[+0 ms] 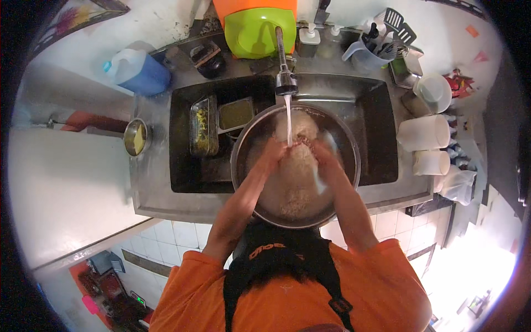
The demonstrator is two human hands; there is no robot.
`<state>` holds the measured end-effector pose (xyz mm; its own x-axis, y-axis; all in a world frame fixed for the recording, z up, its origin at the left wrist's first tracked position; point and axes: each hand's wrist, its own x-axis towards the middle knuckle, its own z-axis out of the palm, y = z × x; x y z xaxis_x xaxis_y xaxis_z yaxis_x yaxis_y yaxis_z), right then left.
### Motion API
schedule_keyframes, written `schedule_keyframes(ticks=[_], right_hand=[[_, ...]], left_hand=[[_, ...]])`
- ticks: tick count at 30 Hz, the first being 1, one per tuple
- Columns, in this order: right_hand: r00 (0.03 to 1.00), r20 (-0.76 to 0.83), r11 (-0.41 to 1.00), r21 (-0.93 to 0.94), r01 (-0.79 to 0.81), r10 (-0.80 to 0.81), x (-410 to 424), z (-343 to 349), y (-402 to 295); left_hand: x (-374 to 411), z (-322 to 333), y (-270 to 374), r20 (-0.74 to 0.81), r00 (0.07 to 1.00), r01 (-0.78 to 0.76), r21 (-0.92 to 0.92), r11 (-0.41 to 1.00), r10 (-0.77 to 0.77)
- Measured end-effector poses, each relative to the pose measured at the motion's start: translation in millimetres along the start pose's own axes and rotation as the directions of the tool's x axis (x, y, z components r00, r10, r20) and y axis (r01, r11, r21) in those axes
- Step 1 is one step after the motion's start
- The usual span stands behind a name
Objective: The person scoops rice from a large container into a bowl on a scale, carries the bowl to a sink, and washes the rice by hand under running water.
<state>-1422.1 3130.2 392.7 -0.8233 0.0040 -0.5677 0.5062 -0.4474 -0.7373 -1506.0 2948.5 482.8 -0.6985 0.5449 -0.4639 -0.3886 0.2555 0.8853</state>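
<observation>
A large round metal bowl point(357, 166) rests over the double sink, holding cloudy water and pale, grain-like material point(299, 164) that looks like rice. Water runs from the faucet point(286, 83) into it, close to my left hand point(278, 150). My right hand point(323, 152) is opposite, inside the bowl. Both hands touch the pale heap near the stream. Their fingers are blurred and partly covered by the material, so whether they are closed on it is unclear.
The left basin holds a clear plastic container with yellow pieces point(203, 126) and a metal pan point(235, 115). A small metal bowl point(137, 137) and a jug of blue liquid point(143, 72) stand left. White plastic containers point(425, 133) line the right edge. A green basin point(259, 33) stands behind the faucet.
</observation>
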Motion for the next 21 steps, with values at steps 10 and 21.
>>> schedule_keyframes(ticks=[10, 21], right_hand=[[0.921, -0.166, 0.510, -0.859, 0.041, -0.352, -113.6, 79.3, -77.5], [0.951, -0.186, 0.880, -0.453, 0.142, -0.249, -94.0, 30.7, 7.5]], left_hand=[[-65.8, -9.3, -12.7, 0.032, 0.894, -0.400, 0.505, 0.765, 0.447], [-71.9, 0.0, -13.4, 0.215, 0.959, -0.248, 0.325, 0.913, 0.185]])
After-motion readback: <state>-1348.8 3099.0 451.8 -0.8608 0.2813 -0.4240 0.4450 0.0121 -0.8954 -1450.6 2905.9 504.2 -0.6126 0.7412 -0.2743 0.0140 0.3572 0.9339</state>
